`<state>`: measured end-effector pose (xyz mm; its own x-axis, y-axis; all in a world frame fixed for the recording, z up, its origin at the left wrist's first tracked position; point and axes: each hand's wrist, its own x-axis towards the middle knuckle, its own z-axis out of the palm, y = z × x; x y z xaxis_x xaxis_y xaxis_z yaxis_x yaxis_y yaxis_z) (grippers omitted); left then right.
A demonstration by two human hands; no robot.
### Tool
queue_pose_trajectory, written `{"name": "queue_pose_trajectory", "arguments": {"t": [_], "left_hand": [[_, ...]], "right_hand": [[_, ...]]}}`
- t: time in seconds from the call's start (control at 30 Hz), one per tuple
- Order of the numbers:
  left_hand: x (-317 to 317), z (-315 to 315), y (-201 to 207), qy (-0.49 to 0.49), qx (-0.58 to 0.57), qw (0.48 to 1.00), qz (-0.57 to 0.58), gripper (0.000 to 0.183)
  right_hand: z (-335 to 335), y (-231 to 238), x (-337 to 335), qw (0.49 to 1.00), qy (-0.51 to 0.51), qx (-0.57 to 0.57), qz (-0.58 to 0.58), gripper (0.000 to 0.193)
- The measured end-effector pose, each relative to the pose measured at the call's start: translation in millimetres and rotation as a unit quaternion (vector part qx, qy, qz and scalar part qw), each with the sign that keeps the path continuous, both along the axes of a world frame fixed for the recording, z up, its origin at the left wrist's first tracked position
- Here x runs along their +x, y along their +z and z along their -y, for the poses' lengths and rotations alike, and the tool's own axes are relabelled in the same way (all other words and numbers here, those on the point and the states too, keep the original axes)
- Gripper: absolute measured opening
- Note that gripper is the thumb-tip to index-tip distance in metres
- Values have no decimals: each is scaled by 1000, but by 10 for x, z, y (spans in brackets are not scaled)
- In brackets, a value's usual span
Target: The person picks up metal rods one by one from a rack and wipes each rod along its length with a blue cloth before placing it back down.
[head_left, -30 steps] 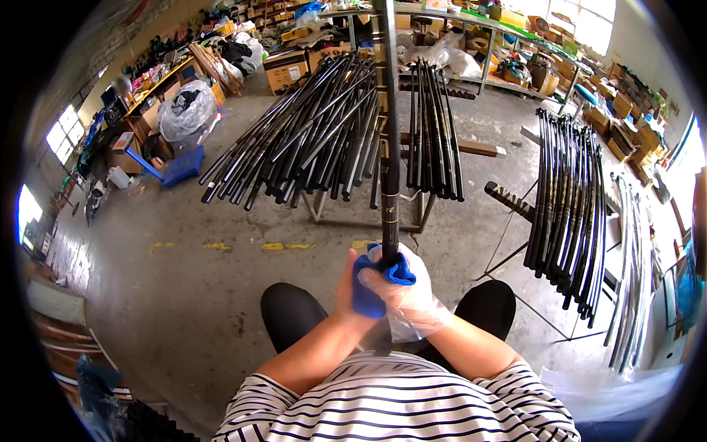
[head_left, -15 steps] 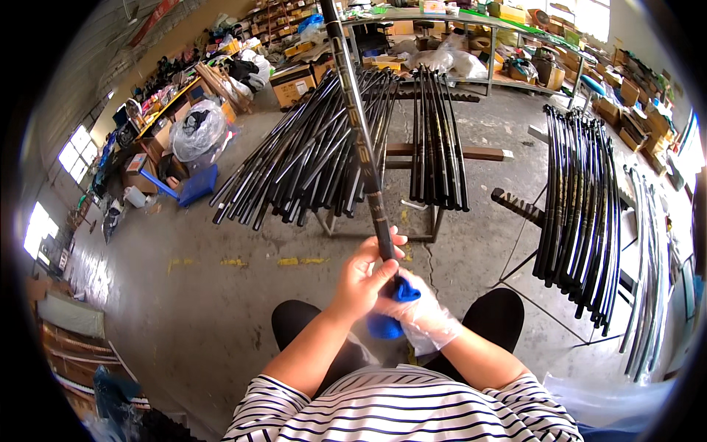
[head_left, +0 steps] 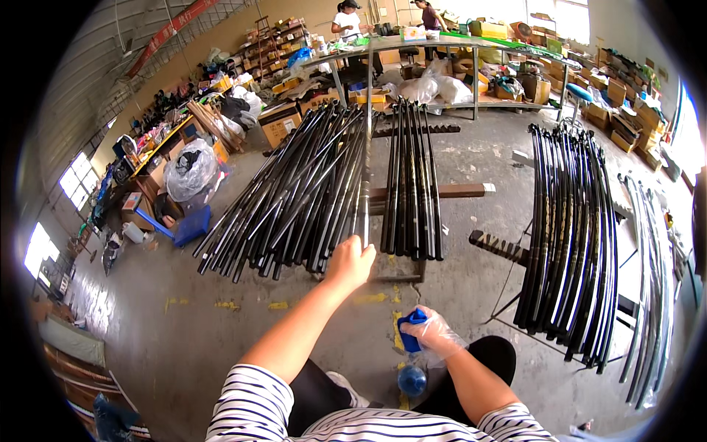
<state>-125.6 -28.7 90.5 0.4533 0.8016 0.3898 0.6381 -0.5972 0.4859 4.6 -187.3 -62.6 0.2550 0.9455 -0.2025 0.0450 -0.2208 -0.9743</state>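
Note:
My left hand point(head_left: 350, 264), bare, is closed around the lower end of a long dark fishing rod point(head_left: 366, 169) with gold markings. The rod stands nearly upright in front of the left bundle of rods point(head_left: 294, 199). In a clear plastic glove, my right hand point(head_left: 437, 336) grips a folded blue cloth point(head_left: 412, 328), low and apart from the rod. Just below it, a round translucent blue container point(head_left: 412, 380) sits between my legs. A smaller group of rods point(head_left: 414, 191) lies on the same rack, right of the held rod.
More dark rods point(head_left: 567, 236) rest on a second rack at right, beside pale wrapped rods point(head_left: 648, 287). A notched bar point(head_left: 497, 245) juts toward me. Farther back are a metal workbench point(head_left: 475, 81) and two people. Cardboard boxes and a blue plastic stool point(head_left: 191, 227) lie to the left.
My hands have parted: the left has carried the rod forward and slightly left, and the right has drawn off it with the blue cloth. The view has tilted up, showing two people.

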Motion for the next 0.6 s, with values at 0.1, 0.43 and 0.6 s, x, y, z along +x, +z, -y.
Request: {"name": "queue_pose_trajectory", "arguments": {"t": [0.1, 0.43, 0.6], "left_hand": [[303, -295, -192, 0, -31, 998, -62, 36], [1063, -678, -446, 1, -100, 987, -127, 33], [1098, -761, -510, -19, -97, 986, -138, 41]], "right_hand": [[-83, 361, 38, 999, -25, -8, -38, 25], [-240, 318, 132, 997, -46, -38, -47, 24], [-281, 251, 119, 994, -36, -37, -96, 25]]}}
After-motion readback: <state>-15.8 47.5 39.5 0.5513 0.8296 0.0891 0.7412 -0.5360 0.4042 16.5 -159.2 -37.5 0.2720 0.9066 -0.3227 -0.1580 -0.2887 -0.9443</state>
